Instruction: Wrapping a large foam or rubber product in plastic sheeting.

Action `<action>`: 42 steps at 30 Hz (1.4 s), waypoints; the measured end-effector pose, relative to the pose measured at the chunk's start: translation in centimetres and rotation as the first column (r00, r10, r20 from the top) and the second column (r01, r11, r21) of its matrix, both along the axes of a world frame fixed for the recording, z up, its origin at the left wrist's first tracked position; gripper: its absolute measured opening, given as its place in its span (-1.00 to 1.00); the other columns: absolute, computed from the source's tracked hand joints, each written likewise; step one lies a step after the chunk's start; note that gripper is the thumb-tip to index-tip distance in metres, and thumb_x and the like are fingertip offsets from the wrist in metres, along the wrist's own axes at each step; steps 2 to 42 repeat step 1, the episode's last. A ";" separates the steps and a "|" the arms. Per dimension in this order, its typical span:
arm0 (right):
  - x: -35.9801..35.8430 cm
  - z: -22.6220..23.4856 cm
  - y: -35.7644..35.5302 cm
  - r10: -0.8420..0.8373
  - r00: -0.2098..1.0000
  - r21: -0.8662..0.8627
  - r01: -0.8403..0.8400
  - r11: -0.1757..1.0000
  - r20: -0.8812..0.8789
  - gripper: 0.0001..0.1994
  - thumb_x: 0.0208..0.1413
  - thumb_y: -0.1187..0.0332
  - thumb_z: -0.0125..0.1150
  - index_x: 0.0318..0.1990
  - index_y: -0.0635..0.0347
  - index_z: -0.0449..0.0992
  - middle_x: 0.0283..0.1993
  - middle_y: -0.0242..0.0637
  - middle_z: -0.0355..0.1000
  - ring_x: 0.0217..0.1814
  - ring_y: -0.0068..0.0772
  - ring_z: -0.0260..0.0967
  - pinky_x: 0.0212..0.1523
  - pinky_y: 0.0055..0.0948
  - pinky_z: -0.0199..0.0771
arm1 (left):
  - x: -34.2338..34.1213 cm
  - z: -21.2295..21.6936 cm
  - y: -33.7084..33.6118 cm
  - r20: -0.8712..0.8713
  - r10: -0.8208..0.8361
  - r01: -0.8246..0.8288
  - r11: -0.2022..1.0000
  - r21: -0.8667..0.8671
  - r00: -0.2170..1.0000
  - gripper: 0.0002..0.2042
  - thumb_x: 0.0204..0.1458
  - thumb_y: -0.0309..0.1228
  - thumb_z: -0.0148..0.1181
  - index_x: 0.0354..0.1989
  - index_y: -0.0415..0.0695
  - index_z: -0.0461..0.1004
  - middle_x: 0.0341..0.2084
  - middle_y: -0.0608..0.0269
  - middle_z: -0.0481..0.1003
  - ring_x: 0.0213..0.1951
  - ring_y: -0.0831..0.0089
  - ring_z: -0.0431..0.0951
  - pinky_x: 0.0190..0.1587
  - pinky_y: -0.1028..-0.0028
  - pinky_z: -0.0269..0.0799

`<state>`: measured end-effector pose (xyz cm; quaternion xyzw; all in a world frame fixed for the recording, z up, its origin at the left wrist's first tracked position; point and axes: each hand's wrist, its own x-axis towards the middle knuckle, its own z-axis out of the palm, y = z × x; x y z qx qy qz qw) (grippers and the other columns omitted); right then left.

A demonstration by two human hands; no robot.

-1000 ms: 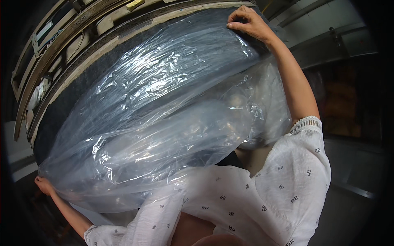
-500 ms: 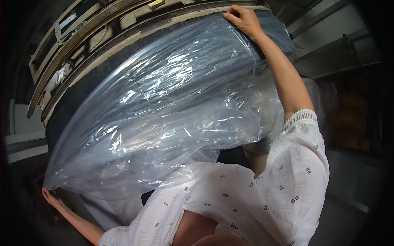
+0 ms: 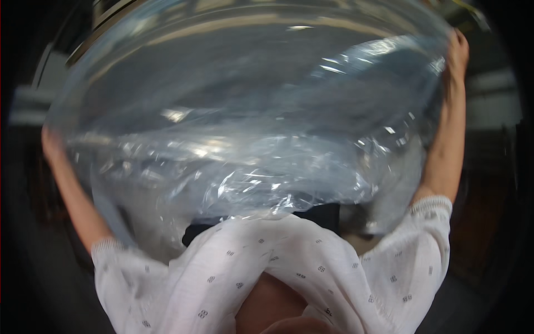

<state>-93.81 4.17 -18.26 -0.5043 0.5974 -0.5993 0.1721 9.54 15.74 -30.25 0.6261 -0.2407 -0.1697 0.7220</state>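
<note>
A wide sheet of clear plastic film (image 3: pixel 233 100) is stretched between my two arms, glossy and wrinkled, its near part bunched against my body. At the far left, my left hand (image 3: pixel 53 145) is closed on one end of the film, blurred by motion. My right hand (image 3: pixel 457 53) grips the opposite end at the upper right, fingers pinched together. Through the film a dark table surface shows dimly. Whether the film is one layer or a bag I cannot tell.
Behind the film runs the pale wooden edge of a frame (image 3: pixel 103 25) at the upper left. A yellowish strip (image 3: pixel 473 12) shows at the top right. Dark surroundings lie on both sides.
My left hand has risen from the lower left, and my right hand has moved outward to the right and slightly down. The film is now spread wider and lifted across the table.
</note>
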 end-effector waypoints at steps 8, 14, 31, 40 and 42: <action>5.2 -2.0 -6.9 0.234 0.965 -0.045 -0.230 0.972 0.119 -0.68 0.14 0.26 0.01 -0.03 0.28 0.37 -0.06 -0.32 0.41 0.04 -0.49 0.28 0.07 -0.55 0.21 | 10.4 7.8 6.4 0.527 -0.146 -0.064 0.931 0.360 0.837 -0.56 0.12 -0.25 -0.06 0.18 -0.07 0.19 0.00 0.09 0.35 -0.03 0.23 0.37 0.03 0.32 0.28; 5.2 -2.0 -6.9 0.234 0.965 -0.045 -0.230 0.972 0.119 -0.68 0.14 0.26 0.01 -0.03 0.28 0.37 -0.06 -0.32 0.41 0.04 -0.49 0.28 0.07 -0.55 0.21 | 10.4 7.8 6.4 0.527 -0.146 -0.064 0.931 0.360 0.837 -0.56 0.12 -0.25 -0.06 0.18 -0.07 0.19 0.00 0.09 0.35 -0.03 0.23 0.37 0.03 0.32 0.28; 5.2 -2.0 -6.9 0.234 0.965 -0.045 -0.230 0.972 0.119 -0.68 0.14 0.26 0.01 -0.03 0.28 0.37 -0.06 -0.32 0.41 0.04 -0.49 0.28 0.07 -0.55 0.21 | 10.4 7.8 6.4 0.527 -0.146 -0.064 0.931 0.360 0.837 -0.56 0.12 -0.25 -0.06 0.18 -0.07 0.19 0.00 0.09 0.35 -0.03 0.23 0.37 0.03 0.32 0.28; 5.2 -2.0 -6.9 0.234 0.965 -0.045 -0.230 0.972 0.119 -0.68 0.14 0.26 0.01 -0.03 0.28 0.37 -0.06 -0.32 0.41 0.04 -0.49 0.28 0.07 -0.55 0.21 | 10.4 7.8 6.4 0.527 -0.146 -0.064 0.931 0.360 0.837 -0.56 0.12 -0.25 -0.06 0.18 -0.07 0.19 0.00 0.09 0.35 -0.03 0.23 0.37 0.03 0.32 0.28; 5.2 -2.0 -6.9 0.234 0.965 -0.045 -0.230 0.972 0.119 -0.68 0.14 0.26 0.01 -0.03 0.28 0.37 -0.06 -0.32 0.41 0.04 -0.49 0.28 0.07 -0.55 0.21 | 10.4 7.8 6.4 0.527 -0.146 -0.064 0.931 0.360 0.837 -0.56 0.12 -0.25 -0.06 0.18 -0.07 0.19 0.00 0.09 0.35 -0.03 0.23 0.37 0.03 0.32 0.28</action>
